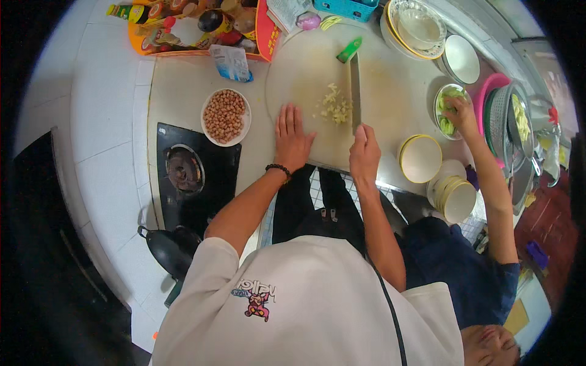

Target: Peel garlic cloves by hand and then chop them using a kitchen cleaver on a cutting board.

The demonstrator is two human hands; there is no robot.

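Observation:
My right hand (365, 148) grips the handle of a kitchen cleaver (355, 94), its blade upright, edge down on a large round cutting board (380, 96). Chopped pale pieces, possibly garlic (338, 107), lie just left of the blade. My left hand (290, 130) rests flat on the board's left edge with fingers apart, holding nothing; a dark bead bracelet is on its wrist. Beyond the blade's far end lies a green-handled tool (350, 49), perhaps a peeler. To the left of my left hand stands a white bowl of peanuts (225, 116).
A co-worker's hand (458, 112) reaches into a dish of green slices (443, 123) at right. Nearby are stacked bowls (421, 158) and colanders (501, 114). A gas hob (197, 169) lies left, a box of bottled seasonings (263, 27) behind, with a red onion (308, 21) beside it.

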